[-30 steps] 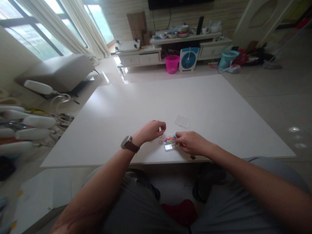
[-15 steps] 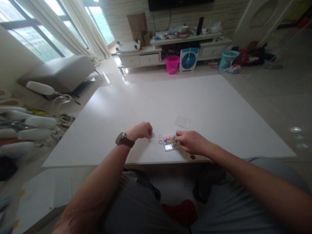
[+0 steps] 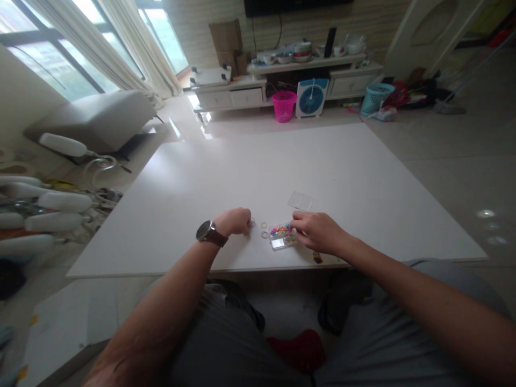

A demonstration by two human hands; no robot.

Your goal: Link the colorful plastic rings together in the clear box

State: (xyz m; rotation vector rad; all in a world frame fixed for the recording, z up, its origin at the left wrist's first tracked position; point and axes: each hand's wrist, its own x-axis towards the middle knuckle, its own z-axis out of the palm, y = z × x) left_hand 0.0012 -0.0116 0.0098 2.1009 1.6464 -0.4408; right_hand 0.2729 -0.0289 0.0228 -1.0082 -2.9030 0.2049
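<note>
A small clear box (image 3: 278, 243) with compartments lies near the table's front edge. Colourful beads (image 3: 280, 231) fill its far part, and small rings or bands lie in a near compartment. My right hand (image 3: 314, 230) is at the box's right side, fingers pinched together; whatever is between them is too small to make out. To the left, my left hand (image 3: 238, 221) is closed low over the table, its fingertips hidden. Beside it lies a thin ring (image 3: 252, 222). More rings, one upper (image 3: 263, 225) and a lower one (image 3: 264, 235), lie between that hand and the box.
A clear flat lid (image 3: 300, 200) lies on the white table (image 3: 258, 166) beyond the box. A small yellow and black piece (image 3: 317, 258) sits by the front edge. Across the floor stand a pink basket (image 3: 284, 106) and a blue fan (image 3: 312, 98).
My left hand has turned and lowered slightly, and the pale item under its fingers no longer shows. My right hand has risen a little at the box. The view has shifted slightly.
</note>
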